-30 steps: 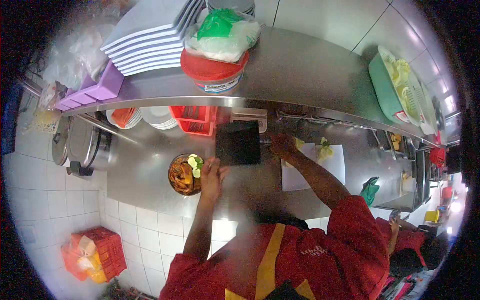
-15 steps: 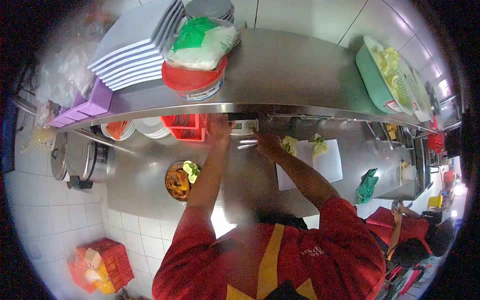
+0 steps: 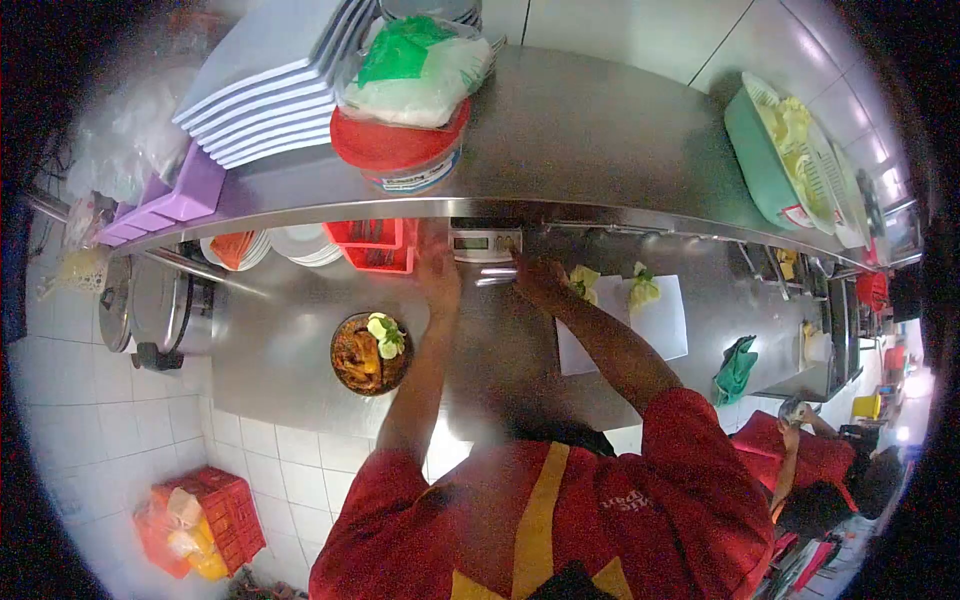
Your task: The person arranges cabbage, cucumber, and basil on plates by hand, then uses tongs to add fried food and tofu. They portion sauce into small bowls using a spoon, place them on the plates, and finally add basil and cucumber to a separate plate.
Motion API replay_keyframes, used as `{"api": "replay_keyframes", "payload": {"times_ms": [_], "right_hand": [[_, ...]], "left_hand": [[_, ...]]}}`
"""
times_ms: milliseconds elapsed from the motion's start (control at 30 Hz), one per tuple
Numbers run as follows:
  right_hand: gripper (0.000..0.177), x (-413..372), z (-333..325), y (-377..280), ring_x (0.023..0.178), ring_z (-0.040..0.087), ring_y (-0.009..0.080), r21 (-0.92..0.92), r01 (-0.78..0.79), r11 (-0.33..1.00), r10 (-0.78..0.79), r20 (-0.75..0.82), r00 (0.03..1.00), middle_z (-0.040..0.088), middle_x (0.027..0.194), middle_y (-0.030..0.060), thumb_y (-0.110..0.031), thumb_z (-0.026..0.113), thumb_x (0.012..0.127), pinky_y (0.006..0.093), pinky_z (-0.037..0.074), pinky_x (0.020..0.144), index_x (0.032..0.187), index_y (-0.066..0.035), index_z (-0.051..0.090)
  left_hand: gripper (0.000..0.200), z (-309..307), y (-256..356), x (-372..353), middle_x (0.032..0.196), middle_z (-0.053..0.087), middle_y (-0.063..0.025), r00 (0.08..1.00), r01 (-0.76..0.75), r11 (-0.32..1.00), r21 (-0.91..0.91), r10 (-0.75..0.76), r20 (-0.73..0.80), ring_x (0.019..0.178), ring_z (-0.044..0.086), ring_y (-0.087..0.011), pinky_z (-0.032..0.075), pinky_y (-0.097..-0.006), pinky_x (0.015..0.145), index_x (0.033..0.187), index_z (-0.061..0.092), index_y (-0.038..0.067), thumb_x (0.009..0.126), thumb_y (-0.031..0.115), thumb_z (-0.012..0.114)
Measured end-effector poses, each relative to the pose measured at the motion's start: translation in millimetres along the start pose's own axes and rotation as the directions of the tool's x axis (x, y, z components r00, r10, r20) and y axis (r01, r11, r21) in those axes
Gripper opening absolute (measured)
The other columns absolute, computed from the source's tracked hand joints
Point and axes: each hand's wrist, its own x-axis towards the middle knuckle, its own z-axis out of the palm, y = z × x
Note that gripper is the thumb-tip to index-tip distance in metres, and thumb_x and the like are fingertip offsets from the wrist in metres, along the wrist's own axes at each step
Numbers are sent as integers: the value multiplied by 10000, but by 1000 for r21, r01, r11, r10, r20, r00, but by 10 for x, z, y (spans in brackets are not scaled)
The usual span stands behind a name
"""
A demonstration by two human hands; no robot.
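My left hand (image 3: 437, 272) is by the right side of a red cutlery tray (image 3: 408, 247), left of a small digital scale (image 3: 487, 245); its fingers are blurred. My right hand (image 3: 541, 279) is closed around a shiny metal utensil (image 3: 497, 276), whose two bright bars stick out leftward. One finger of that hand reaches up to the right end of the scale. A dark round plate of cooked food (image 3: 357, 362) with pale green garnish (image 3: 386, 336) sits left of my left forearm. Right of my right hand, white sheets (image 3: 655, 318) carry leafy garnishes (image 3: 642, 290).
An overhead steel shelf (image 3: 600, 130) holds grey plates (image 3: 262, 85), a red-lidded tub (image 3: 398, 145) and a green basket (image 3: 757, 160). White plates (image 3: 305, 243) are stacked beneath it. A green cloth (image 3: 736, 368) lies at right. Another person (image 3: 800, 465) is at far right.
My left hand has shifted left, away from the scale, uncovering its display side. My right hand stays by the scale's right end with the metal utensil. The view has tilted slightly.
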Motion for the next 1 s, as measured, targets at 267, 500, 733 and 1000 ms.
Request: {"api": "replay_keyframes", "payload": {"times_ms": [267, 500, 733, 1000], "right_hand": [[624, -225, -386, 811, 1043, 559, 340, 305, 111, 946, -98, -57, 994, 554, 1142, 228, -255, 576, 834, 432, 430, 908, 1341, -30, 291], [530, -753, -2246, -148, 971, 585, 318, -165, -223, 961, 253, 197, 947, 603, 1067, 198, -239, 609, 806, 425, 464, 850, 1243, 4, 432], [763, -353, -912, -156, 819, 631, 317, 13, 258, 966, -256, 196, 947, 639, 864, 187, -173, 676, 725, 449, 505, 751, 1378, -43, 302], [872, -184, -649, -237, 783, 638, 322, -147, 123, 981, -87, 229, 969, 647, 844, 181, -252, 655, 724, 440, 518, 704, 1435, -85, 179]], "left_hand": [[186, -348, -35, -1194, 887, 610, -104, 940, 341, 919, -200, -326, 102, 778, 588, -220, 486, -357, 728, 937, 584, -5, 883, 171, 553], [153, -358, 201, -1427, 920, 600, -134, 964, -181, 760, 625, 10, 266, 812, 596, -332, 493, -412, 729, 930, 601, 74, 838, 190, 561], [143, -340, 156, -1420, 904, 590, -115, 977, -141, 812, 567, 20, 214, 829, 594, -311, 486, -418, 720, 908, 608, 101, 828, 211, 564], [148, -318, 112, -1425, 872, 595, -109, 974, -164, 802, 575, 38, 225, 817, 590, -315, 482, -428, 718, 880, 614, 94, 841, 223, 552]]}}
